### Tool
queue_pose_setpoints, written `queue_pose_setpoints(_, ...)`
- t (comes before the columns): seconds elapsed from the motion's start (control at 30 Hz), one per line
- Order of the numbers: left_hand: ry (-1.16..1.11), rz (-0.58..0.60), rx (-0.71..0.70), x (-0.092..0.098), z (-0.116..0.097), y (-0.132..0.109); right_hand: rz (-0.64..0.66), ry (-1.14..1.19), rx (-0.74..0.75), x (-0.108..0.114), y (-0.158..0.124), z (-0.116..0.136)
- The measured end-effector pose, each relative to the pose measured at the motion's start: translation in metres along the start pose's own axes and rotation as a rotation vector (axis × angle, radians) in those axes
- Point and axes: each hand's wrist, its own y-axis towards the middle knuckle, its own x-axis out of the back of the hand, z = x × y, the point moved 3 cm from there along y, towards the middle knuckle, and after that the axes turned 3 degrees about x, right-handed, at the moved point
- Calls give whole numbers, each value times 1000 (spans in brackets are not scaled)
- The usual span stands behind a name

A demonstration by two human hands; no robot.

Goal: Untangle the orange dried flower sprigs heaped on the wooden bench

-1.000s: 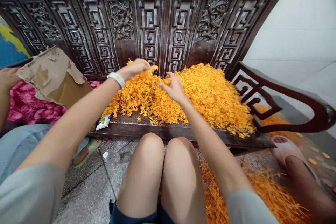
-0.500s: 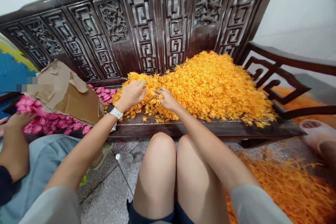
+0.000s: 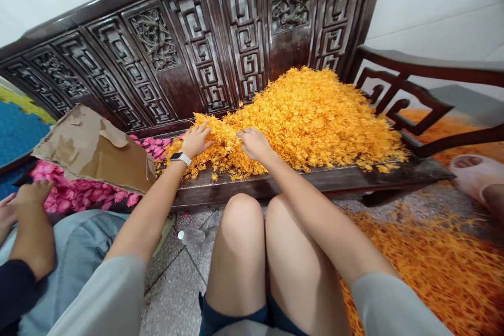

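A large heap of orange-yellow artificial flower heads (image 3: 315,115) covers the right part of a dark carved wooden bench (image 3: 299,184). At the heap's left end lies my left hand (image 3: 196,140), its fingers spread over the flowers; a watch with a pale strap (image 3: 181,158) is on that wrist. To its right, my right hand (image 3: 255,145) is at the heap's near side with its fingers curled together. Whatever those fingers hold, if anything, is hidden among the flowers. A gap full of loose flowers separates the two hands.
Left of the heap, a torn cardboard piece (image 3: 118,163) stands among pink flowers (image 3: 84,186). Another person's hand (image 3: 33,194) is at far left. A clear bottle (image 3: 191,237) is on the floor. Orange strands (image 3: 425,268) are piled at lower right, near someone's pink shoe (image 3: 466,168).
My left hand has spread its fingers and settled onto the flowers. My right hand has turned more palm-down, fingers still curled. The view has shifted slightly to the right.
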Motion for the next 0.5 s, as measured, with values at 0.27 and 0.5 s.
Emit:
queue_pose_setpoints(0.27,-2,-25,92,-7,-18,0,-300,637,-142,-2,3,-12)
queue_pose_setpoints(0.5,-59,97,227,-14,-12,-11,-699,1407,-557,-7,8,-49)
